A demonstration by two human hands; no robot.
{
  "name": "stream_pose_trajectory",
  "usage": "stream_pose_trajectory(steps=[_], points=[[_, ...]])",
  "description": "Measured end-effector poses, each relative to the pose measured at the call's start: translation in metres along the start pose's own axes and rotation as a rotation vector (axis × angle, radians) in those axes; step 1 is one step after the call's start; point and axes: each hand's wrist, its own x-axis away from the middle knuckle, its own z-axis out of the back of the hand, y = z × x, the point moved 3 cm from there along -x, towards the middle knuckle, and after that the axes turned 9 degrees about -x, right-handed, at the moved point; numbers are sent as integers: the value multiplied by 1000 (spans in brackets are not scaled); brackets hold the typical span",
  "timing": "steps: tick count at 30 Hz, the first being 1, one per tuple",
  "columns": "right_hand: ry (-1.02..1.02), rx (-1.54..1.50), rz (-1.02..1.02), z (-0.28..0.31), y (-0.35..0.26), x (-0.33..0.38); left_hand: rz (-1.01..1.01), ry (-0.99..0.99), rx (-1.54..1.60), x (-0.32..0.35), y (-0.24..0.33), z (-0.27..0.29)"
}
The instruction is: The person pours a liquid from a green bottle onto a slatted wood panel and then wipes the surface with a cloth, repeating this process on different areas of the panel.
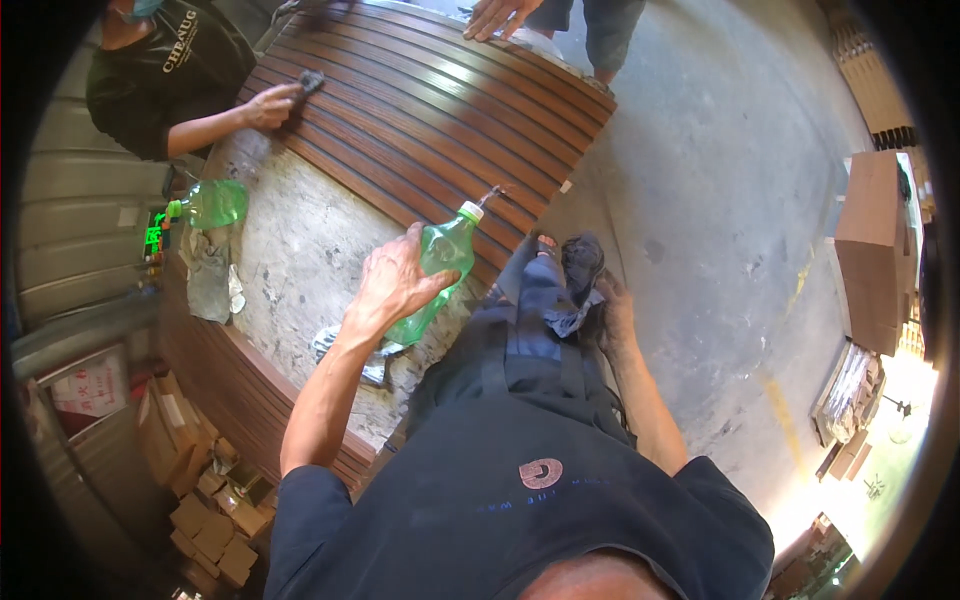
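**Squirting liquid onto the slatted panel, cloth held ready**

Nearest the camera, the person's right hand [612,318] rests low by the knee with its fingers closed around a dark cloth [580,268], which hangs bunched against the trouser leg. The left hand [398,282] is raised in front of the body, fingers wrapped tight around a green plastic bottle [437,275]. The bottle is tilted with its white cap toward the brown slatted panel [430,110], and a thin spray leaves the nozzle just beside the panel's near edge.

By the look of it, the step in hand is wetting the slats; the next move probably calls for bringing the cloth up from the knee and rubbing along the grooves, with the bottle kept clear.

The panel lies across a rough grey tabletop [300,250], whose bare part sits to the left of the bottle and carries a crumpled rag [212,275] and a second green bottle [212,204] near its left rim. The panel's right corner juts past the tabletop over the concrete floor [720,180], which offers open room on that side.

Farther off, a co-worker's hand [272,104] presses a dark cloth onto the slats, and another person's hand [495,15] rests on the far edge. Cardboard boxes [215,510] crowd the lower left.
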Motion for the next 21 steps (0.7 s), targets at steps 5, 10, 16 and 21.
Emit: stream_pose_trajectory(steps=[5,10,16,21], points=[[5,53,28,10,17,-12,-69,-21,-26,-33,24,7],[-38,122,36,22,31,-25,-111,-52,-81,-80,50,8],[-11,114,63,25,26,-18,-43,-34,-110,-137,74,25],[25,135,57,36,26,-21,-65,-11,-158,-153,84,52]])
